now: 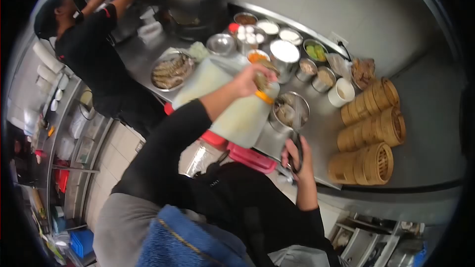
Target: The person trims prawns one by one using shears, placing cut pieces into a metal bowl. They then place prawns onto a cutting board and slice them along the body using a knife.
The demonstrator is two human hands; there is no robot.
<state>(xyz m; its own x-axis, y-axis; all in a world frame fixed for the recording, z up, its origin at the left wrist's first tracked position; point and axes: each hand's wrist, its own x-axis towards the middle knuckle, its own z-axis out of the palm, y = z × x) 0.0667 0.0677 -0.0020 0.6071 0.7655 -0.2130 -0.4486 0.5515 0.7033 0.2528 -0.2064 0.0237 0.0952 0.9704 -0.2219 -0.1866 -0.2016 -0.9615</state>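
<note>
My left hand (pixel 252 80) is closed on a greyish-brown shrimp (pixel 261 80), partly hidden by the fingers, above the right end of a pale cutting board (pixel 217 113). Black-handled scissors (pixel 296 148) are in my right hand (pixel 303 160), their blades pointing up over a metal bowl (pixel 283 124) of greyish shrimp pieces. An orange-yellow band-like item (pixel 264 97) shows just below my left hand. At the board's far left stands a round metal dish (pixel 159 85) with several whole shrimp (pixel 172 71).
Bamboo steamers (pixel 361 165) stand at the right of the metal counter (pixel 316 133). Ingredient bowls and an egg container (pixel 250 37) line the wall. Pink-red trays (pixel 252 159) sit below the board. A co-worker (pixel 94 54) stands at the left, arms raised near a large pot (pixel 198 10).
</note>
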